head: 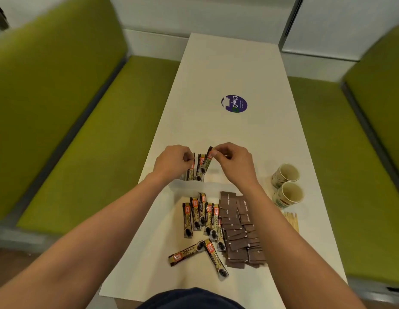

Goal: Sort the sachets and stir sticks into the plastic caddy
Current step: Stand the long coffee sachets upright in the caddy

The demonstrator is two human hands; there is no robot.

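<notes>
Both hands worked over a clear plastic caddy that stood on the near half of a long white table. The left hand had its fingers curled and pinched the top of the leftmost of the upright coffee sachets standing in the caddy's left part. The right hand pinched the top end of the rightmost sachet between thumb and fingertips, and that sachet leaned to the right. Nearer than the caddy lay the loose coffee sachets, most side by side, two crossed at the near end. Just right of them, touching, was a heap of brown sachets. The stir sticks lay further right, partly hidden by the right forearm. Two paper cups lay on their sides beyond the sticks, mouths facing the camera. A round purple sticker sat further up the table, and green benches ran along both sides.
</notes>
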